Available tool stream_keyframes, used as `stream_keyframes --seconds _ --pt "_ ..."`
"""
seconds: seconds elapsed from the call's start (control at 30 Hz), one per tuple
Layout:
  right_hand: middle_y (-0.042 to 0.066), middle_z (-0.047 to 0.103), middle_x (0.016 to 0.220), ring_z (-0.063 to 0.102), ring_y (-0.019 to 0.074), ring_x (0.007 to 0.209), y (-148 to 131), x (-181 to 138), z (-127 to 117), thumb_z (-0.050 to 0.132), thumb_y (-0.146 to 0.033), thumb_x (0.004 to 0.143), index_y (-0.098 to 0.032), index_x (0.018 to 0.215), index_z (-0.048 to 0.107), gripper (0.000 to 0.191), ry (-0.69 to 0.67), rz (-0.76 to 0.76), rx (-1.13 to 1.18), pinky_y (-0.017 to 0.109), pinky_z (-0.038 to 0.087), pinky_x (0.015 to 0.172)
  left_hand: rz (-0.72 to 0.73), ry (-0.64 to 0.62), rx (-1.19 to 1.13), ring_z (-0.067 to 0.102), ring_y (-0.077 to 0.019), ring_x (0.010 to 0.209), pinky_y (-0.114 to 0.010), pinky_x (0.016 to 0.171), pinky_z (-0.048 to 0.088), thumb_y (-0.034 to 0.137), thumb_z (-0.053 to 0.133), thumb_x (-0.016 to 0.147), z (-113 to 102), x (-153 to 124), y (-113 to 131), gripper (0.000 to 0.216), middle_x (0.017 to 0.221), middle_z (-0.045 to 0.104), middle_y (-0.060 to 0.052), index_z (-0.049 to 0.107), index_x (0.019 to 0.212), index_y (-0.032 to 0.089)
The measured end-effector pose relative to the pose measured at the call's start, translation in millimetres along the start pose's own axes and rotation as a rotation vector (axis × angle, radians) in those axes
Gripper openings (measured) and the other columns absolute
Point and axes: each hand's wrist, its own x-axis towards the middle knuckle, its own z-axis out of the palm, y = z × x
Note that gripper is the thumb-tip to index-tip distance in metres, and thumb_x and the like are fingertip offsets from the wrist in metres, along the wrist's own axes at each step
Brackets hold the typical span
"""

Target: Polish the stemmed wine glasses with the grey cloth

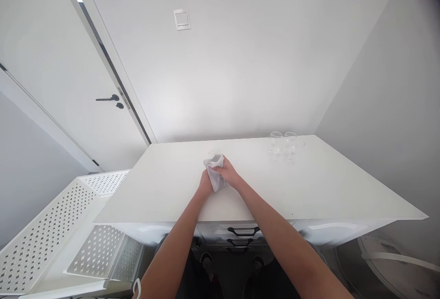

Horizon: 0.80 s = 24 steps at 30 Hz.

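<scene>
Both my hands meet over the middle of a white table [309,193]. My right hand [229,174] is closed round a white cloth [216,174] bunched against a clear glass [213,154], whose rim shows just above the cloth. My left hand [205,184] is closed under the cloth, mostly hidden by it, and what it grips I cannot make out.
Two clear stemmed glasses [283,141] stand at the table's far right, near the wall. A white perforated metal rack [68,225] sits left of the table. A door with a black handle [109,99] is at the left. Black drawer handles [243,231] show under the table's front edge.
</scene>
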Motion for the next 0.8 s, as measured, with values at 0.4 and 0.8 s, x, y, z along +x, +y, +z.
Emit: stream_keyframes --seconds 0.4,0.8 --pt "0.001 0.063 0.071 0.057 0.0141 0.058 13.7 -19.7 -20.5 0.087 -0.048 0.07 -0.017 0.086 0.061 0.044 -0.45 0.429 0.126 0.029 0.049 0.054 0.047 -0.064 -0.66 0.07 -0.0295 0.109 -0.041 0.091 0.053 0.061 0.071 0.084 -13.9 -7.6 20.1 0.056 0.122 0.072 -0.018 0.069 0.119 0.017" --pt "0.006 0.066 0.085 0.058 0.0187 0.076 -0.3 -23.0 8.1 0.059 -0.026 0.089 -0.018 0.096 0.056 0.011 -0.304 0.009 -0.829 0.029 0.043 0.071 0.047 0.336 -0.404 0.069 -0.0218 0.088 -0.032 0.072 0.05 0.05 0.071 0.084 -19.1 -11.5 26.0 0.031 0.098 0.076 -0.011 0.07 0.085 0.018"
